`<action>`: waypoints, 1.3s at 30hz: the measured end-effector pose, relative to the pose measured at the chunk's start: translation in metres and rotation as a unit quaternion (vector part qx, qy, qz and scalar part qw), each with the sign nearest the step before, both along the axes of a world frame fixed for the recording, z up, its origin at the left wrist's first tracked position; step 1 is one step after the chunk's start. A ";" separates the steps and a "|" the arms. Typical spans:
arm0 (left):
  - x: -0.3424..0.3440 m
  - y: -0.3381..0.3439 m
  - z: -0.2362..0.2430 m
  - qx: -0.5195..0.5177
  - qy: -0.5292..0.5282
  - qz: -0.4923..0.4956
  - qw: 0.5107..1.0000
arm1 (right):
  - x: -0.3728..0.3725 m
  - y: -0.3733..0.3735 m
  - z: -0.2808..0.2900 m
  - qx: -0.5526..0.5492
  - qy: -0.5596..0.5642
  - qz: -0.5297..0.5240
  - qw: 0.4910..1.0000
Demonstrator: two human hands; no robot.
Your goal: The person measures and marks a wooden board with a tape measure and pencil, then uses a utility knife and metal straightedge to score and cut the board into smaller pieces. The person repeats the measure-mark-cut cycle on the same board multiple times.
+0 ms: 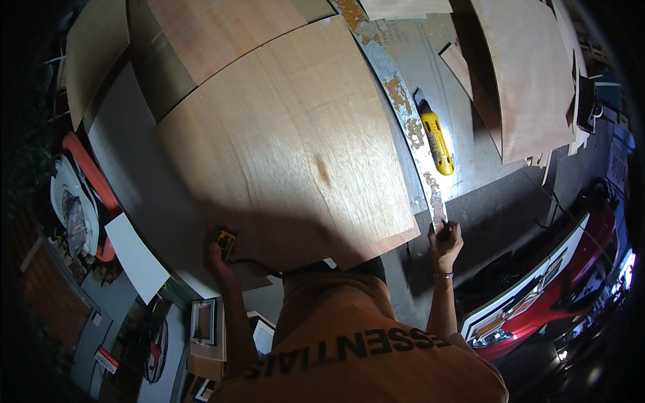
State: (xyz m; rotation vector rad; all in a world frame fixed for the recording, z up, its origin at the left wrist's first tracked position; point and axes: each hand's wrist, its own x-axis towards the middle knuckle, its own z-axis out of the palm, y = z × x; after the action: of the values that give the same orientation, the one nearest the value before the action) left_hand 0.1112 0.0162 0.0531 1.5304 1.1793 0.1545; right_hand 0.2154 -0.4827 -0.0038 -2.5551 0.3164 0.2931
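A yellow-and-black tape measure (225, 242) is gripped in my left hand (215, 263), at the near left part of a light plywood sheet (282, 134). My right hand (446, 251) is closed at the near end of a long metal strip (408, 122), worn and stained with brown patches. That strip runs away from me along the sheet's right side. Just right of the strip lies a yellow utility knife (438, 144), its dark tip pointing away. Shadow covers the near part of the plywood and much of my left hand.
More plywood (218, 30) lies at the far left, and upright-looking panels (537, 80) stand at the far right. At left is an orange-and-white object (87, 195) beside a white sheet (136, 258). A red car (571, 295) is at the right, with a framed board (527, 282) before it.
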 end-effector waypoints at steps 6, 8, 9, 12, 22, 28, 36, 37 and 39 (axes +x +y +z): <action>-0.009 0.000 0.000 -0.045 0.008 0.035 0.998 | 0.019 -0.002 0.003 -0.015 -0.018 -0.006 1.000; -0.018 -0.004 -0.004 -0.045 0.030 0.031 0.998 | 0.026 -0.004 0.008 -0.074 0.009 0.030 0.997; -0.022 -0.007 -0.003 -0.022 0.062 0.056 0.996 | 0.028 -0.003 0.014 -0.016 -0.027 0.045 0.998; -0.029 -0.012 0.007 -0.056 0.038 0.130 0.989 | 0.041 0.008 0.050 -0.148 -0.158 0.125 0.968; 0.046 -0.050 0.047 -0.204 -0.210 -0.218 0.931 | 0.088 0.254 0.113 0.354 0.093 0.412 0.835; 0.062 -0.064 0.038 -0.415 -0.323 0.114 0.843 | 0.080 0.328 0.124 0.344 0.211 0.275 0.872; 0.062 -0.009 0.023 -0.120 -0.212 0.037 0.969 | 0.112 0.358 0.094 0.464 0.216 0.252 0.821; 0.064 0.011 0.020 -0.108 -0.185 0.072 0.974 | 0.131 0.345 0.089 0.419 0.193 0.299 0.835; 0.064 0.059 0.016 0.008 -0.202 0.193 0.960 | 0.177 0.313 0.074 0.367 0.096 0.324 0.867</action>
State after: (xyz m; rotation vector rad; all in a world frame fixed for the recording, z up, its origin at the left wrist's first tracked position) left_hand 0.1748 0.0750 0.0687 1.1910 1.1281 0.7054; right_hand 0.3922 -0.1697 0.0699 -1.7854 -0.5217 0.7544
